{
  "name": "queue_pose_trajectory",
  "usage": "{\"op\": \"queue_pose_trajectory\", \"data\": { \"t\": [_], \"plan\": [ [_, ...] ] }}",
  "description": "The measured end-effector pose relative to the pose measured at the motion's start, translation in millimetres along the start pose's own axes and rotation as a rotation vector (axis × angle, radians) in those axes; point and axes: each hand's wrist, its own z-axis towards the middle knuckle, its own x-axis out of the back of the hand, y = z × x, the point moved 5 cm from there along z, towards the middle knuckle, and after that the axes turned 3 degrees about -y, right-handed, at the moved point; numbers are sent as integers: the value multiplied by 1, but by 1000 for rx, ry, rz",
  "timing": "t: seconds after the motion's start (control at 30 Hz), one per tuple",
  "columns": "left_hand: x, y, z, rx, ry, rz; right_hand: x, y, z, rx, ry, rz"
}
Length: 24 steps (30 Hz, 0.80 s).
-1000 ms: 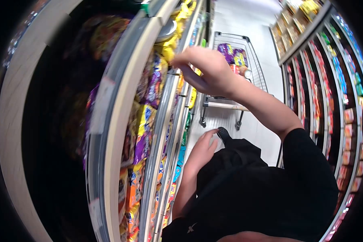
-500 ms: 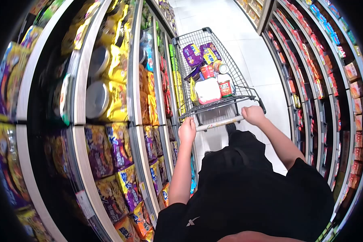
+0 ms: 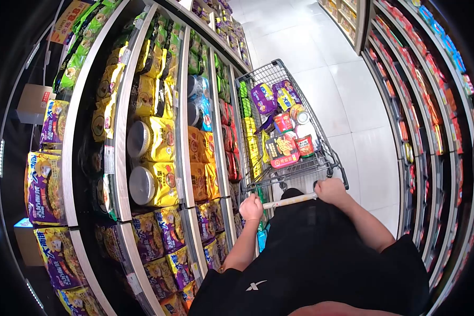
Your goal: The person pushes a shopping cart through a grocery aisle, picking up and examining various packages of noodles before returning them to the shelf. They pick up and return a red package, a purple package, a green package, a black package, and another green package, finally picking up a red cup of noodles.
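My left hand is closed round the left end of the white handle bar of a wire shopping cart. At the bar's right end, my right hand grips it too. Inside the cart lie purple packets toward the front, and a yellow and purple packet is beside them. Closer to me are a red box with a picture on it, a red and green tub, a smaller red packet and a round-lidded container.
A shelf of bagged noodles rises close on the left, near the cart's side. Red-packaged goods line the right shelf. Between them, the pale tiled floor runs ahead.
The shelves have slid down and back in view as the cart moved forward. Cart and hands sit lower in the picture, and both hands keep their hold on the bar.
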Motion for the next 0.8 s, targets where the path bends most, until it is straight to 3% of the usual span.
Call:
{"op": "queue_pose_trajectory", "data": {
  "t": [0.33,0.43,0.8],
  "plan": [
    [-7,19,74,7,-49,51,28,18,66,-87,-63,-7],
    [-19,19,106,9,-23,47,41,27,101,-217,-234,-33],
    [-40,55,280,-46,117,-67,93,76,263,-262,-255,-180]
  ]
}}
